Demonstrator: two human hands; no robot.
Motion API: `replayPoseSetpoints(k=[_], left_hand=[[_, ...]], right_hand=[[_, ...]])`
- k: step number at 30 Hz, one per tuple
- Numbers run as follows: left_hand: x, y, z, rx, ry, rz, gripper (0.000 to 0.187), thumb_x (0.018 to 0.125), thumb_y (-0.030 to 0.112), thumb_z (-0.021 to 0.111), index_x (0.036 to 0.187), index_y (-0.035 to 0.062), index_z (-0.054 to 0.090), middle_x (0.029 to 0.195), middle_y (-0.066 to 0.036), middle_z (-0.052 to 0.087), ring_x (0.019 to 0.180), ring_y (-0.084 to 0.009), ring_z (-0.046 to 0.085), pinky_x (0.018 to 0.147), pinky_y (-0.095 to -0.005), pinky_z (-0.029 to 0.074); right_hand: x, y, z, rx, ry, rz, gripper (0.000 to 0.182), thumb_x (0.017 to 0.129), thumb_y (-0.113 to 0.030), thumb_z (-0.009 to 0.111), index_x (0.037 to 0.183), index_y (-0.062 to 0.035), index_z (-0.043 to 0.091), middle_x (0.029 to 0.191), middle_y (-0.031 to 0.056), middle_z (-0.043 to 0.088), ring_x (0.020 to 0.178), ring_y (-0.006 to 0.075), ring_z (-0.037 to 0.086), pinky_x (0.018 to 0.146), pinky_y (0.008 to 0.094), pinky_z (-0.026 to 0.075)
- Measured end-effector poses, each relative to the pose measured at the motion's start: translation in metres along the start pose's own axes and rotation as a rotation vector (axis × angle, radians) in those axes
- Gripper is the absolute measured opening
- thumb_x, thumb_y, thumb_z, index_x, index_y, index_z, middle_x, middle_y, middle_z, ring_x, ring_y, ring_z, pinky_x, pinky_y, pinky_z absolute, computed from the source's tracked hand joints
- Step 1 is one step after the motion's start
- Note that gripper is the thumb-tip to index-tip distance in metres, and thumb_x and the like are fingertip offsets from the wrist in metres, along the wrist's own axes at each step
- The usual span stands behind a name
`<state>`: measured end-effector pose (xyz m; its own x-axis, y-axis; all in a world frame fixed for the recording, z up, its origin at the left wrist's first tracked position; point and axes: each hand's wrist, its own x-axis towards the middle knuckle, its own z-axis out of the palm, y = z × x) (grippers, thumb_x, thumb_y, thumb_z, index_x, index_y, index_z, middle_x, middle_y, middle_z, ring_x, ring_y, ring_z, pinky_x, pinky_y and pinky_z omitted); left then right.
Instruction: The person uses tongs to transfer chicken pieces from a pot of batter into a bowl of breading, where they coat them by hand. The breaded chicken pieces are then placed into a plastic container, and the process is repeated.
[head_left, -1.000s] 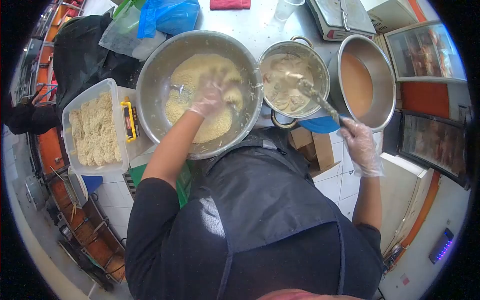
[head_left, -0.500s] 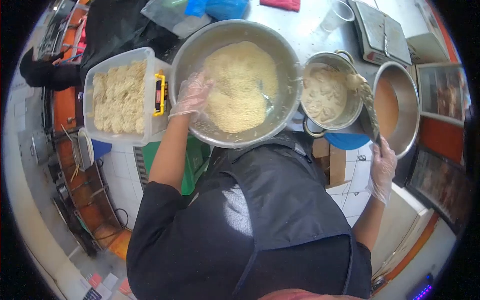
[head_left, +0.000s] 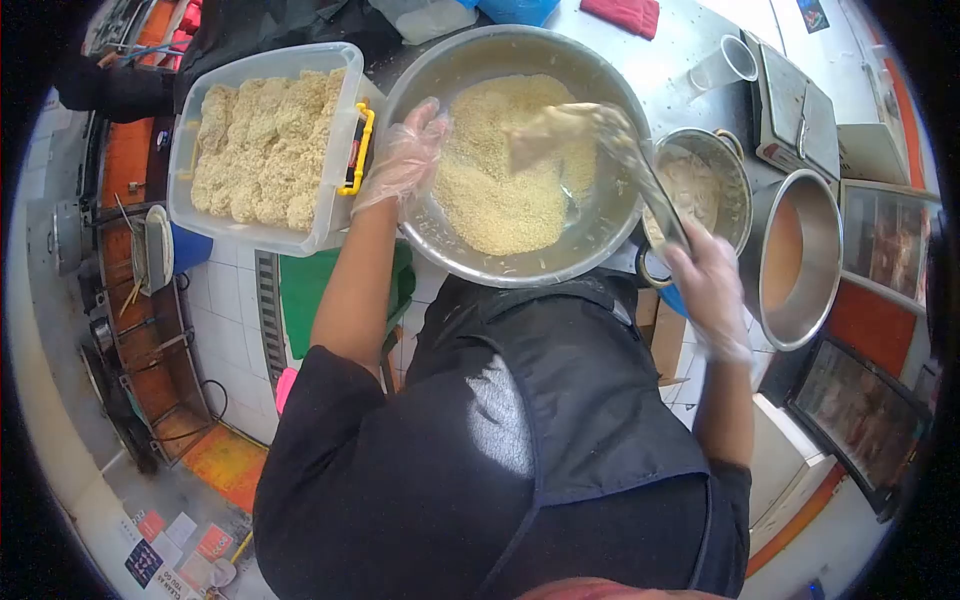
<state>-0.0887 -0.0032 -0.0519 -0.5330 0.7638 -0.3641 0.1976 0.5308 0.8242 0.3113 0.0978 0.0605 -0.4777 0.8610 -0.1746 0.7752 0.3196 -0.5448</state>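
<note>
Lg. bowl (head_left: 425, 85): open from above, but L hand (head_left: 410, 150) sits at L rim & utensil (head_left: 652, 188) in R hand (head_left: 712, 285) slants over R rim. Tub (head_left: 250, 234) close on L, pot (head_left: 737, 180) close on R w/ basin (head_left: 825, 285) just past, leave little side room. Widest pass: tabletop (head_left: 662, 85) btwn bowl, cloth (head_left: 622, 14), cup (head_left: 722, 64) & scale (head_left: 815, 120).

Upper centre: big bowl (head_left: 500, 275), smooth shiny metal; crumbs (head_left: 500, 215), dry, grainy, matt. Upper left: tub (head_left: 342, 140), translucent smooth plastic. Right of centre: utensil (head_left: 668, 212), glossy metal, smeared. Left glove (head_left: 408, 165): thin, clear, crinkled plastic.
</note>
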Motion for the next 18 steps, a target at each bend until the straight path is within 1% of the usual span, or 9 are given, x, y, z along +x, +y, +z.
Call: replayPoseSetpoints(k=[1,4,7,8,10,13,14,16,18], left_hand=[[-0.002,-0.003,0.0,-0.003,-0.001,-0.004,0.064,0.104,0.043,0.058,0.154,0.0049,0.045,0.151,-0.017,0.055,0.139,-0.0301,0.052,0.115,-0.0389,0.038],[-0.002,-0.005,0.0,-0.14,-0.018,0.042,0.065,0.104,0.043,0.059,0.153,0.003,0.045,0.151,-0.018,0.054,0.139,-0.0286,0.052,0.116,-0.0386,0.038],[-0.009,-0.012,0.0,-0.274,-0.025,-0.048,0.067,0.103,0.043,0.06,0.154,0.0034,0.044,0.152,-0.017,0.053,0.139,-0.0277,0.051,0.116,-0.0378,0.037],[-0.012,-0.01,0.0,-0.111,-0.024,-0.088,0.067,0.102,0.044,0.06,0.154,0.0036,0.044,0.152,-0.018,0.053,0.14,-0.0289,0.051,0.117,-0.0383,0.037],[-0.017,-0.008,0.003,0.052,-0.031,-0.121,0.068,0.102,0.045,0.06,0.153,0.0038,0.045,0.152,-0.018,0.053,0.141,-0.0301,0.05,0.117,-0.0388,0.036],[-0.018,-0.006,0.011,0.285,-0.089,-0.182,0.069,0.1,0.047,0.061,0.152,0.0052,0.048,0.152,-0.02,0.052,0.142,-0.0342,0.049,0.118,-0.0413,0.037],[-0.016,-0.004,0.012,0.381,-0.097,-0.172,0.068,0.099,0.048,0.06,0.151,0.0061,0.048,0.151,-0.021,0.053,0.141,-0.0359,0.05,0.117,-0.0429,0.037],[-0.017,0.011,0.012,0.48,-0.099,-0.159,0.067,0.099,0.049,0.059,0.151,0.0069,0.049,0.15,-0.023,0.053,0.139,-0.0375,0.051,0.116,-0.0444,0.038],[-0.02,0.036,0.009,0.618,-0.116,-0.168,0.058,0.098,0.043,0.059,0.141,0.0054,0.06,0.142,-0.025,0.059,0.133,-0.0384,0.057,0.112,-0.0462,0.043]], right_hand=[[0.007,0.002,0.012,-0.282,0.086,-0.123,0.042,0.093,-0.018,0.066,0.131,0.0002,0.065,0.097,0.0219,0.072,0.086,0.0376,0.068,0.081,0.045,0.053],[0.005,-0.016,-0.015,-0.273,0.112,-0.019,0.05,0.093,-0.019,0.067,0.139,-0.0008,0.059,0.112,0.0233,0.071,0.1,0.0431,0.067,0.091,0.0505,0.051],[-0.032,-0.001,-0.057,-0.17,0.132,0.011,0.053,0.091,-0.015,0.07,0.141,-0.0016,0.058,0.113,0.0232,0.071,0.106,0.0415,0.068,0.094,0.0494,0.051],[-0.041,0.006,-0.063,-0.175,0.129,0.013,0.053,0.091,-0.015,0.07,0.141,-0.0016,0.058,0.113,0.0232,0.071,0.106,0.0415,0.068,0.094,0.0494,0.051],[-0.053,0.017,-0.069,-0.513,-0.028,0.36,0.056,0.086,-0.014,0.075,0.139,-0.0025,0.06,0.115,0.0224,0.071,0.11,0.039,0.068,0.093,0.0478,0.051],[-0.031,0.012,-0.05,-0.538,-0.093,0.375,0.059,0.081,-0.017,0.08,0.136,-0.004,0.063,0.116,0.0209,0.071,0.114,0.0358,0.066,0.094,0.0464,0.052],[-0.03,0.017,-0.04,-0.557,0.075,0.052,0.063,0.078,-0.021,0.083,0.135,-0.0054,0.062,0.122,0.0189,0.07,0.117,0.0343,0.065,0.096,0.0444,0.053],[0.004,0.005,-0.017,-0.437,0.171,-0.17,0.056,0.084,-0.022,0.077,0.135,-0.0064,0.062,0.128,0.0163,0.069,0.117,0.0349,0.065,0.099,0.0439,0.053],[0.043,-0.034,0.008,-0.191,0.057,-0.209,0.047,0.09,-0.022,0.068,0.134,-0.0057,0.063,0.133,0.0163,0.066,0.12,0.0343,0.065,0.102,0.0426,0.051]])
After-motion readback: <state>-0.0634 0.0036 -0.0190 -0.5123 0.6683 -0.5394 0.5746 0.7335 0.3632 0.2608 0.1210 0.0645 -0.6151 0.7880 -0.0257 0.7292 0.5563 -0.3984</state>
